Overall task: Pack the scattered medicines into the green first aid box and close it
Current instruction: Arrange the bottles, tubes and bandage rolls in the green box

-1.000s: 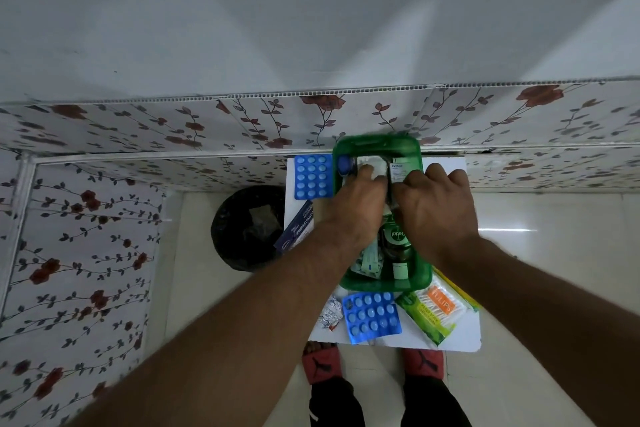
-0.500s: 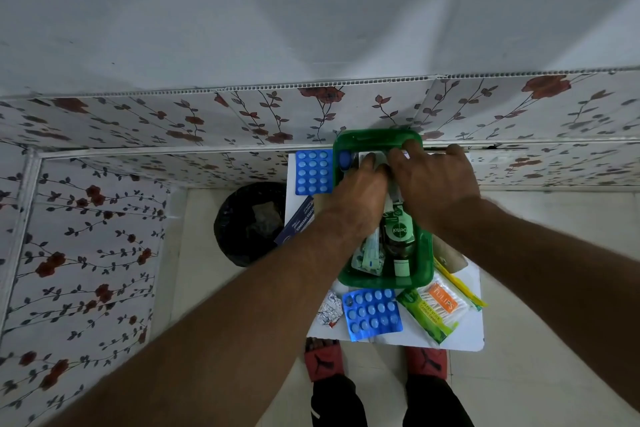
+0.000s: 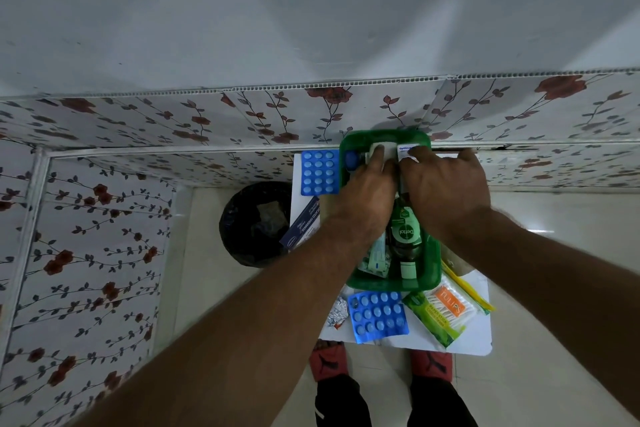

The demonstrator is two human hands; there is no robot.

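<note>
The green first aid box [image 3: 429, 282] stands open on a small white table [image 3: 474, 336]. A green Dettol bottle [image 3: 404, 236] and pale sachets [image 3: 376, 258] lie inside it. Both hands reach into the box's far end. My left hand [image 3: 367, 198] presses its fingers on a white pack [image 3: 375, 152] beside a blue-capped bottle [image 3: 351, 159]. My right hand [image 3: 446, 191] rests on a white carton with blue print [image 3: 407, 149]. Outside the box lie two blue blister packs [image 3: 319, 172] [image 3: 378, 315], a cotton-bud pack [image 3: 445, 310], a foil strip [image 3: 337, 312] and a dressing packet [image 3: 303, 224].
A black waste bin [image 3: 254, 224] stands on the floor left of the table. A flowered panel wall [image 3: 311, 118] runs right behind the table and along the left. My feet in red slippers [image 3: 329, 362] are under the table's near edge.
Both hands have pushed further toward the far end of the box. The right hand's fingers now reach past the box's far rim, and the Dettol bottle shows more.
</note>
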